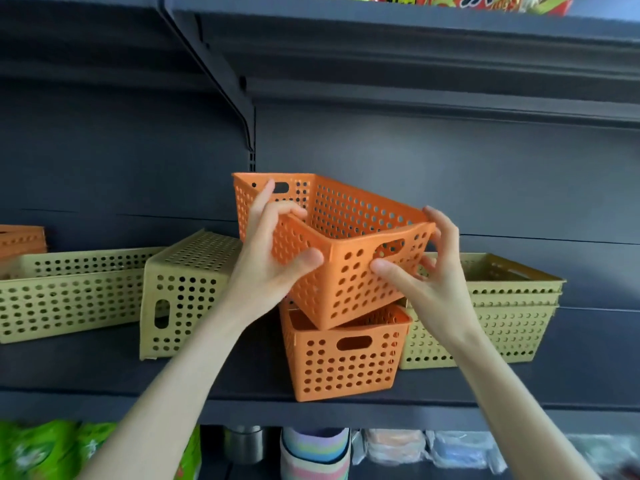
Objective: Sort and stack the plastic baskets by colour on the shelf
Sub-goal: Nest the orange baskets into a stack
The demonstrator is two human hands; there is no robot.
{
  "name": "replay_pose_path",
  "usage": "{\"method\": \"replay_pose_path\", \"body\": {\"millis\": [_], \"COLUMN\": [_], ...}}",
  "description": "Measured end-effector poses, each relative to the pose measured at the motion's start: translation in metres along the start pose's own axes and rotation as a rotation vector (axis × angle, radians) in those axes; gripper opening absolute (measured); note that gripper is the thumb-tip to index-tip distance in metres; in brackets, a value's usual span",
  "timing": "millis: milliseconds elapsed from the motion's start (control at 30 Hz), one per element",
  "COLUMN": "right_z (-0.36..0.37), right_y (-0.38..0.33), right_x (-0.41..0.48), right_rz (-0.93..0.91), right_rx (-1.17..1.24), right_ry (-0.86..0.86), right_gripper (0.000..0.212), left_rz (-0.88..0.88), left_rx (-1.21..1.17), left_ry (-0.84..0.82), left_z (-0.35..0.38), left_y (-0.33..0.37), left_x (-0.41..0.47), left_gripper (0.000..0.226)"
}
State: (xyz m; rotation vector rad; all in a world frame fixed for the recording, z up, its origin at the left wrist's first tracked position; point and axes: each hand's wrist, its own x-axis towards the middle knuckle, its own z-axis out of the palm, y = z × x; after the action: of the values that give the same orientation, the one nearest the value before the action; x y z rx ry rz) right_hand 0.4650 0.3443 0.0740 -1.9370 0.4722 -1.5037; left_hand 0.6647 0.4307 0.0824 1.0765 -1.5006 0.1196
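Note:
I hold an orange perforated basket point(349, 237) tilted in the air, its near end down. My left hand point(273, 261) grips its left wall and my right hand point(426, 271) grips its near right corner. Its bottom touches the rim of a second orange basket point(343, 358) that stands upright on the dark shelf point(104, 375). To the right stand stacked yellow baskets point(512, 313). At the left, a yellow basket point(183, 289) lies turned over, and a long yellow basket point(69, 292) stands beside it. Another orange basket point(20, 239) shows at the far left edge.
A dark shelf board point(415, 57) with its bracket hangs overhead, bearing colourful packets. Under the shelf edge sit green packets point(52, 452), a metal cup point(244, 445), pastel striped cups point(313, 452) and wrapped goods. The back panel is close behind the baskets.

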Motion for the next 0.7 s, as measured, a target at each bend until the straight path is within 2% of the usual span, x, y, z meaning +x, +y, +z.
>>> {"method": "replay_pose_path", "body": {"millis": [67,133,233,400,567,700], "right_z": [0.005,0.011,0.017,0.022,0.020,0.023], "right_y": [0.001,0.005,0.015,0.031,0.040,0.046], "right_x": [-0.002,-0.003,-0.003,-0.018,-0.030,-0.044], "right_rz": [-0.006,0.000,0.007,0.029,0.066,0.107], "right_rx": [0.033,0.025,-0.073,-0.144,-0.230,-0.179], "right_ry": [0.043,0.115,0.174,0.168,0.114,0.028], "right_gripper": [0.089,0.083,0.075,0.072,0.061,0.049], "left_rz": [-0.037,-0.086,-0.091,-0.102,-0.198,-0.284], "left_rx": [0.015,-0.022,-0.141,-0.111,-0.082,-0.071], "left_ry": [-0.062,-0.092,-0.099,-0.073,-0.041,0.020], "left_z": [0.002,0.001,-0.001,0.008,0.018,0.024], "left_y": [-0.004,-0.009,-0.014,-0.021,-0.033,-0.048], "left_x": [-0.001,-0.002,-0.012,-0.033,-0.055,-0.080], "left_gripper": [0.098,0.107,0.081,0.054,0.050,0.053]}}
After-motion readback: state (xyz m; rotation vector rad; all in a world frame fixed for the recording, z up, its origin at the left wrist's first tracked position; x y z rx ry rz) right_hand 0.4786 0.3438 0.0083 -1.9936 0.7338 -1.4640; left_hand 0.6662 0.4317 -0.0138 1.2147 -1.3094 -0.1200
